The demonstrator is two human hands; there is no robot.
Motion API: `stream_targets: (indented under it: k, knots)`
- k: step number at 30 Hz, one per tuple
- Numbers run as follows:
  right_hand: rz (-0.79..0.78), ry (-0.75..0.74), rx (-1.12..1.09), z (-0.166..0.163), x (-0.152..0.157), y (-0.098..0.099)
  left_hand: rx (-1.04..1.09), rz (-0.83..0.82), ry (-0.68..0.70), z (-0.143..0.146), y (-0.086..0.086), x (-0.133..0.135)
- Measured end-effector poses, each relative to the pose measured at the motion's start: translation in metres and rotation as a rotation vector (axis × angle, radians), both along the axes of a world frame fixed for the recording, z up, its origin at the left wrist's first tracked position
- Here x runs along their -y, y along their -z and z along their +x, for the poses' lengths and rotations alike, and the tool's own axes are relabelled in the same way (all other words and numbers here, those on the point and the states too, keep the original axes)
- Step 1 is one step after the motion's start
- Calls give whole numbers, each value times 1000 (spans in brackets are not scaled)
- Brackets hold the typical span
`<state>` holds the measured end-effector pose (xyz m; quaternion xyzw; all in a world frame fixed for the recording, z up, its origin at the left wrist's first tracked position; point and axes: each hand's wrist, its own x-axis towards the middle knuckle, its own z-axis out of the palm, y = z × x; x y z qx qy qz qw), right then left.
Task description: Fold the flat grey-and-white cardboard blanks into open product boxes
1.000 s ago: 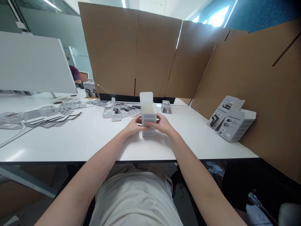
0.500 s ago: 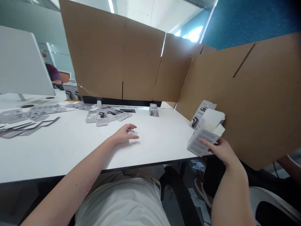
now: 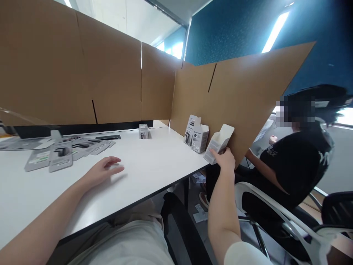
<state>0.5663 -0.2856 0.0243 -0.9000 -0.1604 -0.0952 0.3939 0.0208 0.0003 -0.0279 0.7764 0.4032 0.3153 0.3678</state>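
My right hand (image 3: 226, 160) grips a small white carton (image 3: 218, 143) with its top flap open, held at the right end of the white table (image 3: 154, 165) beside the cardboard screen. Just left of it stand two similar open cartons (image 3: 196, 137). My left hand (image 3: 102, 170) rests on the table top with its fingers stretched out and holds nothing.
Flat unfolded cartons (image 3: 63, 151) lie at the left of the table and one small box (image 3: 143, 131) stands at the back. Cardboard screens (image 3: 116, 81) wall the back and right. A person in a black shirt (image 3: 298, 162) sits on a chair just beyond the right screen.
My right hand has carried the carton from the table's middle to its right end. The left hand let go and now lies flat. My view has swung right, showing the seated person.
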Motion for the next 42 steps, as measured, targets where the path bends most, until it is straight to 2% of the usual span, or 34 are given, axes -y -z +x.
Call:
stream_targets:
  k: [7, 13, 18, 25, 34, 42]
  knots:
    - [109, 21, 117, 9, -24, 16, -29, 44, 7, 0, 8, -8]
    - [288, 38, 217, 0, -40, 36, -39, 70, 3, -2, 8, -5]
    - [385, 46, 275, -9, -46, 42, -30, 65, 7, 0, 8, -7]
    - [340, 79, 219, -15, -58, 37, -41, 63, 15, 0, 11, -13]
    - [263, 14, 150, -3, -74, 37, -43, 51, 19, 0, 12, -14]
    - [220, -63, 176, -8, -70, 43, -38, 72, 17, 1, 12, -14]
